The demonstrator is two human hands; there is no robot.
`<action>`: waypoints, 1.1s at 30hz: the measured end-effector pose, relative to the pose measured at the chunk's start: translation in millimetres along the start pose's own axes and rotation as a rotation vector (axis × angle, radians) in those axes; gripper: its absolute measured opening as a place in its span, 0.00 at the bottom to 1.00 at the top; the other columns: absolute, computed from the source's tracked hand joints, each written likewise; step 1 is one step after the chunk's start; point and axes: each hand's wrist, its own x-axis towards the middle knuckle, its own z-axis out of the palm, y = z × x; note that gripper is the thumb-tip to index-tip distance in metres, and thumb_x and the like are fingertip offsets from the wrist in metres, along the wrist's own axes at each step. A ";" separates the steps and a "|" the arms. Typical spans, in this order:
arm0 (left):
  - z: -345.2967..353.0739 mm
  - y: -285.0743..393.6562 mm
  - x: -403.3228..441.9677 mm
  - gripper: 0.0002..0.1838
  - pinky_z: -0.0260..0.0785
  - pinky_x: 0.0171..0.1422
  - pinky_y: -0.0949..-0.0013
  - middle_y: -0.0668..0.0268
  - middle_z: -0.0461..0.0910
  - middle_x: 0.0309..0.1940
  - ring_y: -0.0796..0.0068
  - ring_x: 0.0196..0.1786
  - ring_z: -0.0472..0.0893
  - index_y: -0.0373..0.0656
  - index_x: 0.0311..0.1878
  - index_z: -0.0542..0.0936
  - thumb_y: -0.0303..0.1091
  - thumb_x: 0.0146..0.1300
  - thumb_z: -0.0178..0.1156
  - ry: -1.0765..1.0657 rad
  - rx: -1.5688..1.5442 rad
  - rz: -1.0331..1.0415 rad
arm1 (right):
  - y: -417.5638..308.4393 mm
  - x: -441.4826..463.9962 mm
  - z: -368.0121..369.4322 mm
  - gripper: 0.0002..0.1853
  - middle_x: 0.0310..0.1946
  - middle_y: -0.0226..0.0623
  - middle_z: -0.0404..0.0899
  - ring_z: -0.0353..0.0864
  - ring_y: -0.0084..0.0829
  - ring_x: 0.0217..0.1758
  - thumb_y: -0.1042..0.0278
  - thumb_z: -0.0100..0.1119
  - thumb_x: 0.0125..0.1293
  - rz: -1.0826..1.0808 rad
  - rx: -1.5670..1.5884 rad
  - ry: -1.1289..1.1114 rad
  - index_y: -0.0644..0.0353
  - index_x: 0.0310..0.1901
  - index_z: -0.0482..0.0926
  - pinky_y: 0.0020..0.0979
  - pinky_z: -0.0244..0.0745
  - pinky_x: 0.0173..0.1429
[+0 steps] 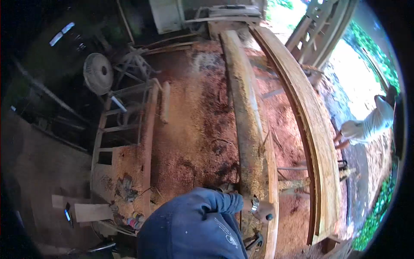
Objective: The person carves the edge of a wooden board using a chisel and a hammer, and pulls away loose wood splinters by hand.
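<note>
A dark blue sleeve reaches right from my torso, and at its end my left hand [262, 211], with a metal watch [255, 203] at the wrist, is closed round a small black knob [269, 217]. That hand is above the near end of a long plank [271, 185] dusted with wood shavings. Just below it, a dark curved tool part [255, 241] shows at the plank's edge; its kind is unclear. My right hand cannot be made out and seems hidden by my body or below the frame.
Beside the plank lies a rough log or slab [246, 116]. Further right, a stack of long boards [317, 151] rests on supports. Shavings cover the ground [189, 129]. A fan [98, 73] and a wooden frame [148, 146] stand left. Another person [366, 123] stands at far right.
</note>
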 end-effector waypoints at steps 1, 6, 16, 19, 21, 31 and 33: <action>-17.6 0.4 -15.9 0.15 0.67 0.29 0.54 0.57 0.75 0.18 0.53 0.23 0.77 0.44 0.20 0.73 0.44 0.46 0.65 0.044 -0.011 -0.030 | 2.5 -0.8 1.9 0.25 0.44 0.49 0.80 0.78 0.43 0.47 0.47 0.62 0.62 -0.027 0.014 -0.003 0.64 0.47 0.80 0.43 0.71 0.54; -59.4 -11.1 -98.0 0.13 0.65 0.29 0.54 0.55 0.73 0.18 0.51 0.23 0.75 0.42 0.22 0.72 0.40 0.48 0.63 0.360 0.008 -0.195 | -8.0 -3.6 13.0 0.24 0.45 0.49 0.80 0.78 0.43 0.48 0.48 0.61 0.62 -0.150 0.076 -0.015 0.63 0.47 0.80 0.43 0.71 0.54; -109.1 -32.1 -112.7 0.13 0.63 0.34 0.59 0.57 0.69 0.23 0.56 0.27 0.72 0.41 0.27 0.67 0.34 0.50 0.61 0.564 -0.043 -0.172 | 9.2 -14.8 39.4 0.23 0.46 0.48 0.80 0.77 0.42 0.50 0.49 0.60 0.63 -0.425 0.188 0.139 0.62 0.48 0.80 0.44 0.70 0.56; -103.2 -68.1 -87.1 0.13 0.64 0.35 0.59 0.57 0.70 0.27 0.56 0.29 0.73 0.42 0.29 0.66 0.35 0.50 0.61 0.448 -0.236 -0.081 | 89.0 8.6 66.8 0.22 0.48 0.44 0.79 0.75 0.40 0.53 0.49 0.55 0.66 -0.191 0.544 -0.029 0.61 0.49 0.80 0.43 0.70 0.57; -138.6 -58.5 -75.3 0.11 0.65 0.34 0.62 0.59 0.73 0.25 0.63 0.27 0.72 0.42 0.29 0.70 0.35 0.51 0.62 0.269 -0.230 -0.048 | 48.3 7.0 70.1 0.23 0.54 0.38 0.76 0.71 0.37 0.59 0.48 0.49 0.68 0.352 0.931 -0.077 0.59 0.53 0.79 0.41 0.71 0.57; -232.7 -169.5 -28.6 0.07 0.68 0.26 0.72 0.68 0.78 0.18 0.79 0.22 0.76 0.43 0.28 0.82 0.32 0.61 0.64 0.295 -0.688 -0.115 | -124.5 -68.1 136.8 0.33 0.50 0.54 0.79 0.79 0.53 0.54 0.63 0.72 0.54 0.720 -0.214 -0.127 0.58 0.62 0.70 0.45 0.74 0.58; -252.3 -182.5 -15.6 0.08 0.62 0.23 0.75 0.69 0.73 0.16 0.80 0.19 0.71 0.43 0.27 0.78 0.29 0.64 0.59 0.304 -0.978 -0.202 | -152.5 -65.7 150.9 0.30 0.49 0.57 0.79 0.79 0.57 0.53 0.61 0.72 0.53 0.926 -0.014 -0.064 0.60 0.57 0.72 0.47 0.75 0.56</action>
